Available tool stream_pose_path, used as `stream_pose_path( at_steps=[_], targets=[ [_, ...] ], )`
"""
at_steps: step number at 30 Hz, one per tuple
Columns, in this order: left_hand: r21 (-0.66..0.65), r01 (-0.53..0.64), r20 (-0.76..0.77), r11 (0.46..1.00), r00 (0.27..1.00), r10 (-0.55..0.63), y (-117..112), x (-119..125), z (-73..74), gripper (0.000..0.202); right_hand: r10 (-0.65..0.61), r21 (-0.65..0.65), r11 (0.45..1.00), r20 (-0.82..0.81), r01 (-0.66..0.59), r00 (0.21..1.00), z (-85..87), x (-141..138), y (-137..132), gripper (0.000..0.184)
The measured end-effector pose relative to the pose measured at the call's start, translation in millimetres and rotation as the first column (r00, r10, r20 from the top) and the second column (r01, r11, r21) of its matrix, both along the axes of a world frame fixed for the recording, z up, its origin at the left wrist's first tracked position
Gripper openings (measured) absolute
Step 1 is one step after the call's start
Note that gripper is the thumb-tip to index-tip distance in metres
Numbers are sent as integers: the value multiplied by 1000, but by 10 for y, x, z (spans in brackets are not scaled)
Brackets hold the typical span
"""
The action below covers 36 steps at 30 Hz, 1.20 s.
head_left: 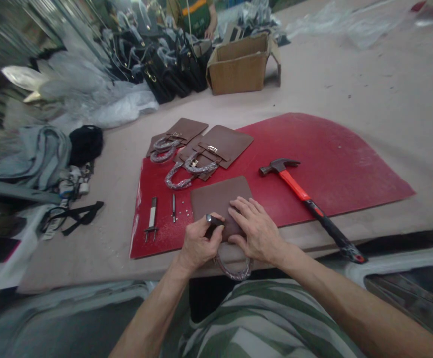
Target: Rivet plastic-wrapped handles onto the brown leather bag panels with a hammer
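As right hand [256, 228] pins panel [220, 196], left grip [197, 243] (holding tool [213, 219]) touches its edge.

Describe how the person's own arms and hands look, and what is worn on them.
Both forearms are bare; no sleeve shows. The left hand and the right hand wear no gloves, and no watch or bracelet shows at either wrist. The shirt below has broad green and pale stripes.
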<state>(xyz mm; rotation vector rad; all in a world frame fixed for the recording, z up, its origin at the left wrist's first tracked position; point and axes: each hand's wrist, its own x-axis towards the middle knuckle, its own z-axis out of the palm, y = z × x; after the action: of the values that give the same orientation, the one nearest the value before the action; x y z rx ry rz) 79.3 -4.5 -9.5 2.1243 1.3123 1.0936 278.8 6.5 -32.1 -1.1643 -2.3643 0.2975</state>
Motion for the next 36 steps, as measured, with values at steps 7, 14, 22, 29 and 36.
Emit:
stream_pose_path(
  at_steps=[7,14,22,29,36],
  targets=[
    [-8,18,9,1000,1000,-18,27,-12,10,14,-1,-7,1000,-18,1,1000,-3,7,-6,63],
    [-21,7,12,1000,1000,-6,17,-2,-12,14,5,-27,1000,-16,-5,1000,17,-3,-3,59],
    [-58,-9,90,998,996,14,0,42,-46,14,-392,113,916,64,384,918,386,629,34,37],
    [-73,-5,95,997,995,12,18,32,-49,15,-520,-30,798,467,601,715,442,1175,41,16],
    [-48,-10,89,999,996,14,23,51,-53,14,-693,-937,334,-173,98,700,628,1129,109,17]
  ],
)
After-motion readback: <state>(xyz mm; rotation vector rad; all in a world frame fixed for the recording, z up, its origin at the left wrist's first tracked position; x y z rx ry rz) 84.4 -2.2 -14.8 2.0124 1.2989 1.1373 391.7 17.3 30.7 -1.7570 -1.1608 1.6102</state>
